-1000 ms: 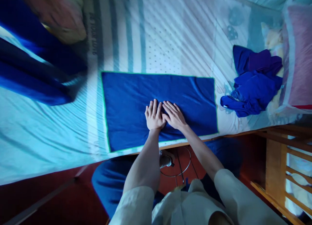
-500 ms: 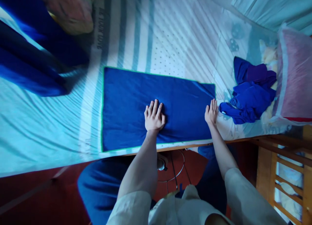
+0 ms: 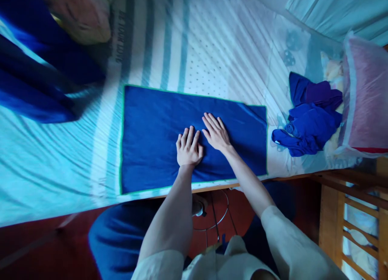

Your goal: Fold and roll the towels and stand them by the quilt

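A dark blue cloth (image 3: 151, 138) with a green edge lies spread flat on the bed, near its front edge. My left hand (image 3: 188, 147) rests palm down near the middle of the cloth, fingers spread, holding nothing. Just to its right, my right hand (image 3: 216, 132) lies palm down on the same cloth with fingers stretched out toward the upper left. The two hands are close but apart. A few faint creases run across the cloth's right part.
Crumpled blue and purple clothes (image 3: 315, 118) lie on the bedsheet (image 3: 212, 69) at the right, beside a pink pillow (image 3: 365, 98) in a clear cover. Blue fabric (image 3: 36, 81) hangs at the left. A wooden bed rail (image 3: 360, 227) stands at the lower right.
My right hand has moved left from the cloth's right edge to its middle, beside my left hand. My left hand stays at the same spot on the cloth.
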Available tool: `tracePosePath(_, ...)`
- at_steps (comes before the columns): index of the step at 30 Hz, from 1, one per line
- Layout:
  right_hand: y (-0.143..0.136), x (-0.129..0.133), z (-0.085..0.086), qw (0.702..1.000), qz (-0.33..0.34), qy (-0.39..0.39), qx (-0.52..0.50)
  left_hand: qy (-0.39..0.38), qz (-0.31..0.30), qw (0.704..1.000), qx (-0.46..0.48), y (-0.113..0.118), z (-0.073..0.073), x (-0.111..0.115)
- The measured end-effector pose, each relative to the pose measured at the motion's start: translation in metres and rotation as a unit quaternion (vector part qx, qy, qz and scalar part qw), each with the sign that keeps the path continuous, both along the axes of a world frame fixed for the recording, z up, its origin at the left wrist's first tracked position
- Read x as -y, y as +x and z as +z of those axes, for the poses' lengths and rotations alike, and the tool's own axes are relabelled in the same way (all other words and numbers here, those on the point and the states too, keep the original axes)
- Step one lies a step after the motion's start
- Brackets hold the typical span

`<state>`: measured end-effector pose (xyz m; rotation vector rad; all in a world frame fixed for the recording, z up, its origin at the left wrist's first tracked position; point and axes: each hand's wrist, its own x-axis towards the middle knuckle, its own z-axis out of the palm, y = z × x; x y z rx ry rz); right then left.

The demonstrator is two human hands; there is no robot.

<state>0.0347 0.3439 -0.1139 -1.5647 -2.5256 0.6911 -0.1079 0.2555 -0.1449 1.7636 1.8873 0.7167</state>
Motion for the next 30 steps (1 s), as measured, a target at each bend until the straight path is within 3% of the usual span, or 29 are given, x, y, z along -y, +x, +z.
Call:
tracePosePath(8, 0.149, -0.049, -0.016, 0.974, -0.173, 0.075, 0.127, 0.016, 0.002, 1.0, -0.007, 0.0, 0.001, 0.0)
tracePosePath(13, 0.195, -0.064, -0.023, 0.952, -0.25, 0.079, 0.16, 0.014, 0.003, 1.0, -0.003, 0.0, 0.001, 0.0)
tracePosePath(20, 0.193, -0.068, -0.017, 0.947, -0.261, 0.072, 0.172, 0.007, 0.004, 1.0, 0.004, 0.0, 0.001, 0.0)
tracePosePath(23, 0.177, -0.052, -0.006, 0.943, -0.271, 0.092, 0.172, 0.002, 0.004, 1.0, 0.003, 0.0, 0.002, 0.0)
tracePosePath(25, 0.16, -0.022, 0.0, 0.945, -0.265, 0.108, 0.158, -0.003, 0.003, 1.0, 0.001, 0.001, 0.003, -0.001)
tracePosePath(30, 0.128, 0.092, 0.0, 0.957, -0.262, 0.061, 0.11, -0.015, 0.0, 1.0, 0.0, 0.0, 0.002, 0.0)
